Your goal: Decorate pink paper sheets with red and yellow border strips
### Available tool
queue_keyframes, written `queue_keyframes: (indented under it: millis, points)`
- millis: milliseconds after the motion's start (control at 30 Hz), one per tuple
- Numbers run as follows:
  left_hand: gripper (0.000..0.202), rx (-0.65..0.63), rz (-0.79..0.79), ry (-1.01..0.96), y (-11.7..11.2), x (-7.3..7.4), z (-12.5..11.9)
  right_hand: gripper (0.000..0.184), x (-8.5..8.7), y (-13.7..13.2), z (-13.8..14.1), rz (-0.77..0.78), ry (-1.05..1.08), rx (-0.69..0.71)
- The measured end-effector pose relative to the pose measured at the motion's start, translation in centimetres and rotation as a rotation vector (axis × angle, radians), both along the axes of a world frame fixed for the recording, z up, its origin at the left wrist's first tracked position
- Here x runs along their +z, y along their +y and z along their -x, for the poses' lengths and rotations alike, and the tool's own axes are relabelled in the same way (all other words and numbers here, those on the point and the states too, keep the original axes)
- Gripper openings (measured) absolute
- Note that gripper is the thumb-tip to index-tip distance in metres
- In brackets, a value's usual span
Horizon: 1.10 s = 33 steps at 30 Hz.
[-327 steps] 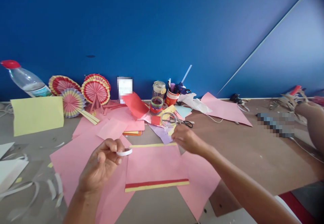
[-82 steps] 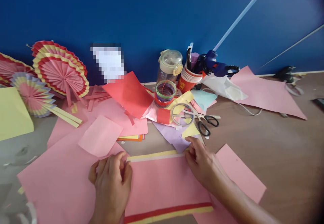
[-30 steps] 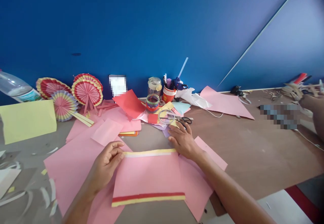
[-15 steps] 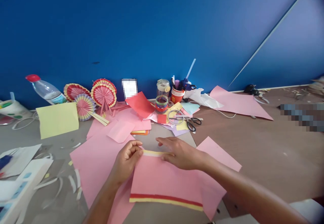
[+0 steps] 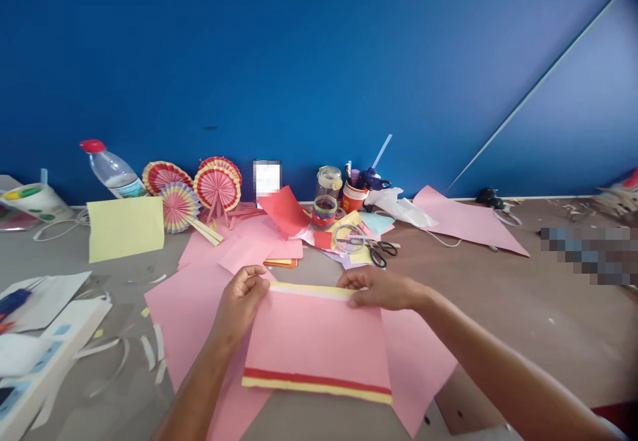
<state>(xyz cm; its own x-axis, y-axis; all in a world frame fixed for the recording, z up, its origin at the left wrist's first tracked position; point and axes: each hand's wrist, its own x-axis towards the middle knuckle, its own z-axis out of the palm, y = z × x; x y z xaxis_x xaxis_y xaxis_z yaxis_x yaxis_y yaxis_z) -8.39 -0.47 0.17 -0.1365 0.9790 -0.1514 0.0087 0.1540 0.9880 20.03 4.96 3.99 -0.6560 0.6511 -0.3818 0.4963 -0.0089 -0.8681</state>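
A pink paper sheet (image 5: 319, 341) lies in front of me, with red and yellow bands on its near edge and a yellow and white band along its far edge. My left hand (image 5: 244, 301) pinches the far left corner, thumb on top and fingers curled behind. On the right part of the same far edge, my right hand (image 5: 381, 288) holds the paper between thumb and bent fingers. Beneath the banded sheet are larger pink sheets (image 5: 184, 315), partly hidden by it and by my left arm.
Folded paper fans (image 5: 218, 185) lean at the back beside a tilted bottle (image 5: 112, 172). Scissors (image 5: 383, 253) lie near a jar (image 5: 326, 188) and a red cup (image 5: 353, 196). A yellow card (image 5: 125, 228) stands at left, above a power strip (image 5: 54, 354) and paper scraps.
My right hand has moved right along the far edge, and its fingers have closed on the paper. The left hand keeps its pinch at the corner. The camera view has shifted slightly.
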Motion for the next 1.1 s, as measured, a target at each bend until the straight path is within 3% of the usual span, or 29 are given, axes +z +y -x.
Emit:
queue_keyframes:
  millis: [133,400,567,633,733,800,967,1100]
  points:
    - [0.041,-0.016,-0.007,-0.032,0.1,-0.2,0.0,0.039,-1.0,0.5,-2.6,0.149,0.105,-0.063]
    - [0.045,-0.132,0.219,-0.425,-0.1,-0.1,-0.2,0.046,-1.8,1.7,-3.5,0.030,0.129,-0.105]
    - [0.037,-0.174,0.214,-0.485,-0.1,-0.5,-0.6,0.040,-2.5,3.1,-3.8,-0.163,0.001,-0.088]
    - [0.033,-0.123,0.174,-0.442,-0.1,-0.8,-0.6,0.038,-2.8,3.2,-3.4,-0.405,-0.089,-0.137]
    - [0.027,-0.006,0.069,-0.305,-0.1,-0.9,-0.7,0.031,-2.5,2.1,-1.1,-0.953,-0.135,-0.369]
    - [0.028,0.062,-0.010,-0.187,-0.1,-0.7,-0.9,0.024,-1.9,0.7,1.5,-1.140,-0.046,-0.429]
    - [0.038,0.129,-0.129,-0.015,-0.3,-0.5,-1.3,0.019,-1.1,-1.9,9.2,-1.044,0.253,-0.315]
    - [0.030,0.126,-0.264,0.245,-0.6,-0.9,-1.5,0.020,-1.8,-1.8,12.9,-0.981,0.263,-0.400]
